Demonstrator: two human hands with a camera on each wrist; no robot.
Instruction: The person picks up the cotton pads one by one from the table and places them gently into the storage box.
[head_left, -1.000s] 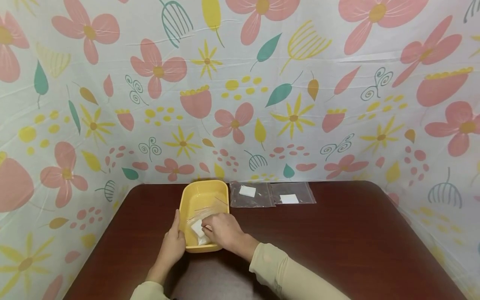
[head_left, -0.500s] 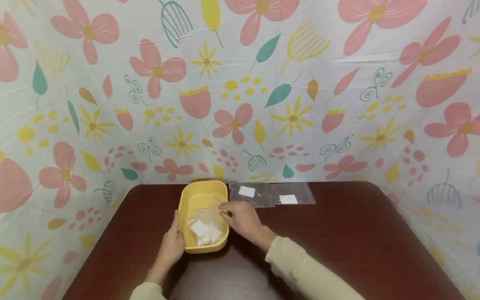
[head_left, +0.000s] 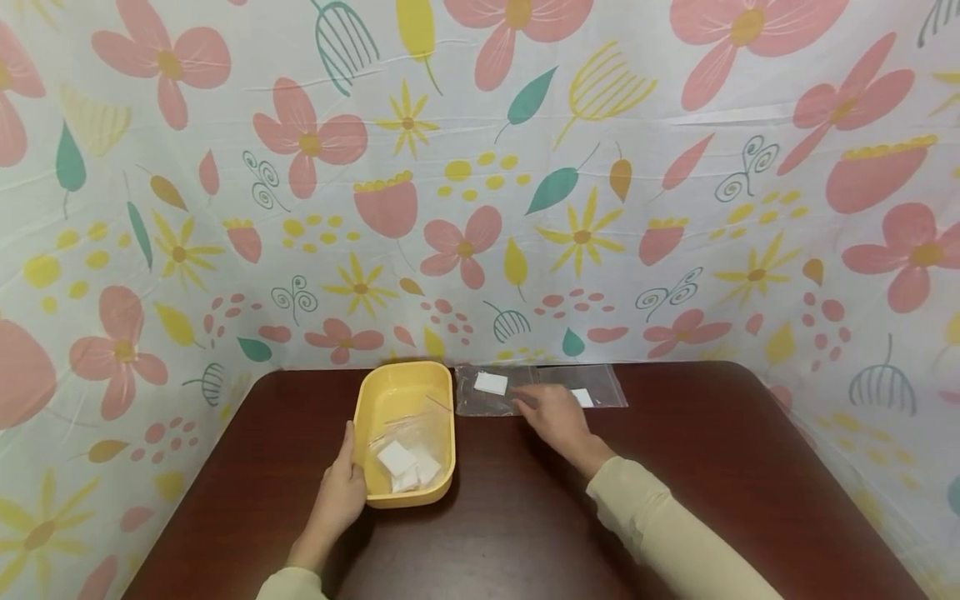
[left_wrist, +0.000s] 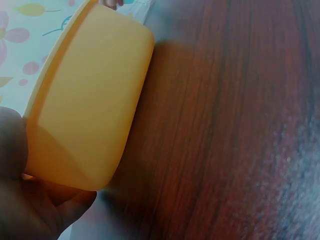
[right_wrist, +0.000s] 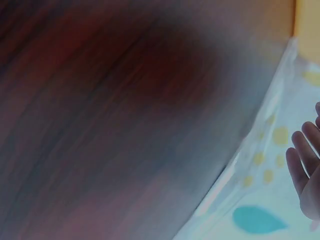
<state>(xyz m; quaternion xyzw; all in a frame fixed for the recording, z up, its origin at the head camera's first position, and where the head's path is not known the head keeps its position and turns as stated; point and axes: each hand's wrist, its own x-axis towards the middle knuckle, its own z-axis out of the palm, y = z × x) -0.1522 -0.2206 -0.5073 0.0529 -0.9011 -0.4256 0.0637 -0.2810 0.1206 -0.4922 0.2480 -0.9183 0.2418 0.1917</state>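
Note:
My left hand (head_left: pixel 339 493) grips the near left side of a yellow plastic tray (head_left: pixel 399 392), thumb up by the rim. In the left wrist view, fingers curl under the tray's wall (left_wrist: pixel 95 95). Inside the tray lie several clear zip bags (head_left: pixel 417 431) with white square pieces (head_left: pixel 397 458). My right hand (head_left: pixel 557 419) hovers over two flat clear bags to the right. Its fingertips are near the right edge of the left bag (head_left: pixel 476 405), with nothing seen in them. It partly covers the right bag (head_left: pixel 606 385). Loosely extended fingers (right_wrist: pixel 302 150) appear in the right wrist view.
Both flat bags lie at the back edge of the dark brown table (head_left: pixel 675 500), beside the tray, each with a white square inside. A floral cloth (head_left: pixel 465 167) hangs behind the table and along its sides.
My right hand has left the tray and moved right to the flat bags. The bags and white pieces it covered inside the tray now show. My left hand keeps its grip.

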